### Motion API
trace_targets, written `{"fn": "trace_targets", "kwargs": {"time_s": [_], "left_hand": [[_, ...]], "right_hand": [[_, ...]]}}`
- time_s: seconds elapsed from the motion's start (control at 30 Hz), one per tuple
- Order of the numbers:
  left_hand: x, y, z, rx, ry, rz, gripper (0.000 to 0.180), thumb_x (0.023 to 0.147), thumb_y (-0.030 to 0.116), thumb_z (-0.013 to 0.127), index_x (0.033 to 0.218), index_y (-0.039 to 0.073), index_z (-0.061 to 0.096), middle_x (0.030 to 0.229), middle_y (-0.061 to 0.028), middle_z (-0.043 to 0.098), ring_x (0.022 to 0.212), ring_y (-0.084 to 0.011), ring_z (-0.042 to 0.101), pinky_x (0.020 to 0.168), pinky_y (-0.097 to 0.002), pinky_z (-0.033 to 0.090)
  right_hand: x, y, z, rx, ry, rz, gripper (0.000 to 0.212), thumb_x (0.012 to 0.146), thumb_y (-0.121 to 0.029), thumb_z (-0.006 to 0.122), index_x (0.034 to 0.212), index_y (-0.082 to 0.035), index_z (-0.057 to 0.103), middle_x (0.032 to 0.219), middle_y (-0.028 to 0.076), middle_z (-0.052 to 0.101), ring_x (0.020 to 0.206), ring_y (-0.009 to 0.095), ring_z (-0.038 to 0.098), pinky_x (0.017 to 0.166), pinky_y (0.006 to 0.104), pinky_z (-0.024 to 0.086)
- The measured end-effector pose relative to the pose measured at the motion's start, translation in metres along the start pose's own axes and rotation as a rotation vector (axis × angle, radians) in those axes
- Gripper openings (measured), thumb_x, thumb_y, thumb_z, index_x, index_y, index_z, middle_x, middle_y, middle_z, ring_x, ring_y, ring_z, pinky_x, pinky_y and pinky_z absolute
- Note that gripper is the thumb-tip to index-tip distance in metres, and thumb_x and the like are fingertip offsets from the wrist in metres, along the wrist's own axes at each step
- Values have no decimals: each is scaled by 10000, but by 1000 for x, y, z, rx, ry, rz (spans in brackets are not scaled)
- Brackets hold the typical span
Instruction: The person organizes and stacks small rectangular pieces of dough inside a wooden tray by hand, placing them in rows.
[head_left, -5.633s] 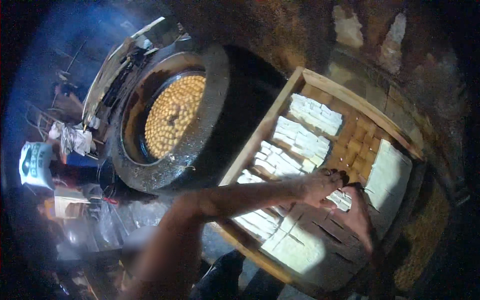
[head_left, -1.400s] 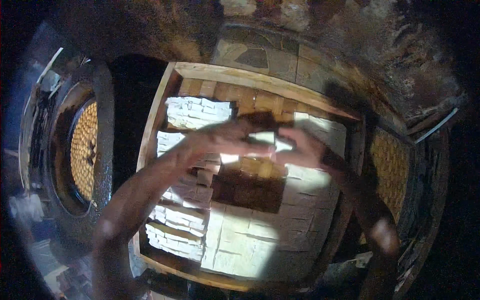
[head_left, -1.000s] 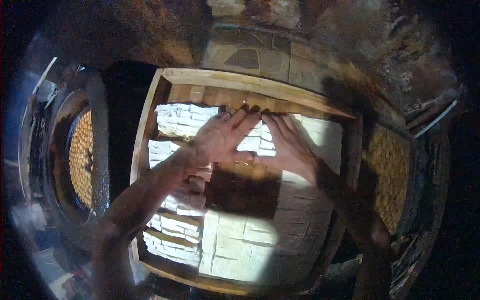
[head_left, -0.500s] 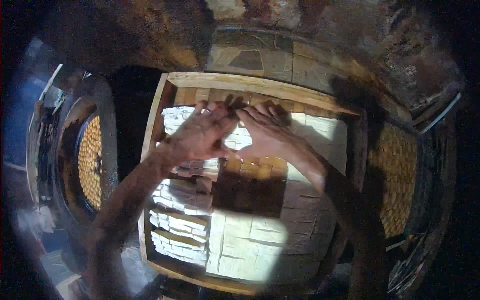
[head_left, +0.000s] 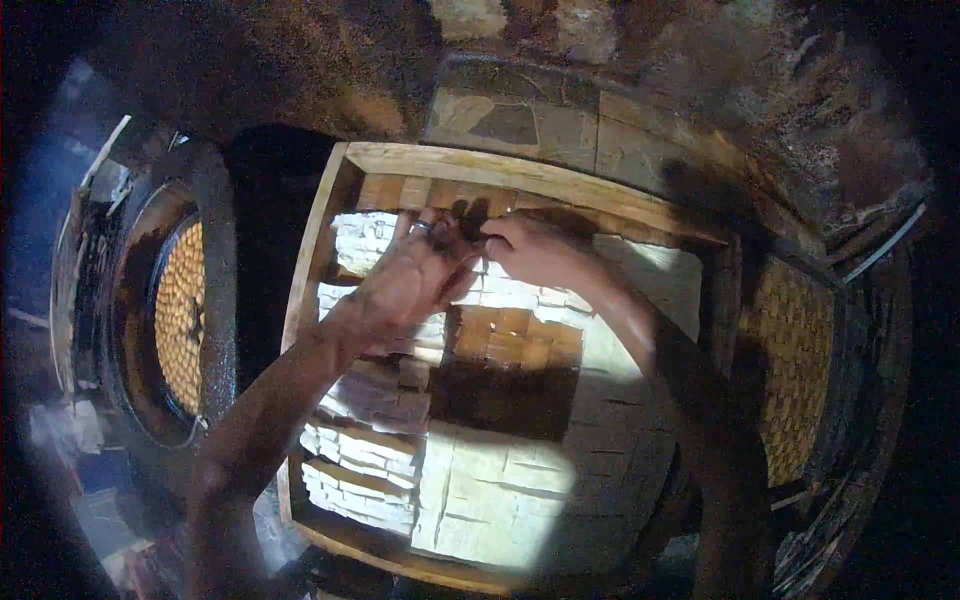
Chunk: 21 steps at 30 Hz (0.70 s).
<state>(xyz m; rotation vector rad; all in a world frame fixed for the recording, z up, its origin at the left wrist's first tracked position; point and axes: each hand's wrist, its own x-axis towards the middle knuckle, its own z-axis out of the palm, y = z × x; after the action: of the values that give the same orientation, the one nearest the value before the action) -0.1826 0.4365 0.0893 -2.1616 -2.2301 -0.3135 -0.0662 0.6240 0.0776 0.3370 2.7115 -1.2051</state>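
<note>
Your left hand and right hand curl over white strips, grip unclear. A tray lies beneath, pot left, wall far.

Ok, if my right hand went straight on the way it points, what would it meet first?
Your right hand would probably meet your left hand first, though I can't tell whether they touch.

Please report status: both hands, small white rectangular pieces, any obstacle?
Left hand and right hand close together over white pieces, grip hidden. Pieces lie in wood-framed brown woven tray. No obstacle seen.
</note>
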Motion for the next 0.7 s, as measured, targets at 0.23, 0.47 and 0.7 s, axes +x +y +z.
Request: {"fn": "trace_targets", "kwargs": {"time_s": [0.23,0.47,0.7], "left_hand": [[-6,2,0,-34,42,-18,283,902,314,607,1132,157,654,1265,-102,582,1220,-317,461,955,-515,331],[-10,8,-4,-15,54,-40,241,882,289,666,1079,150,675,1272,-80,585,1229,-309,465,929,-528,336],[-9,9,-2,-59,68,-69,247,877,276,683,1089,149,669,1279,-78,592,1233,-315,469,925,-532,343]], "right_hand": [[40,-24,-12,-320,-223,-16,224,809,-202,620,911,-15,687,823,181,680,795,304,657,715,448,503],[37,-16,-14,-31,-174,-185,235,697,-166,714,856,2,675,741,151,663,694,240,623,632,396,487],[40,-13,-15,-227,-244,-25,251,735,-177,699,908,3,676,770,107,672,740,197,614,641,367,485]]}}
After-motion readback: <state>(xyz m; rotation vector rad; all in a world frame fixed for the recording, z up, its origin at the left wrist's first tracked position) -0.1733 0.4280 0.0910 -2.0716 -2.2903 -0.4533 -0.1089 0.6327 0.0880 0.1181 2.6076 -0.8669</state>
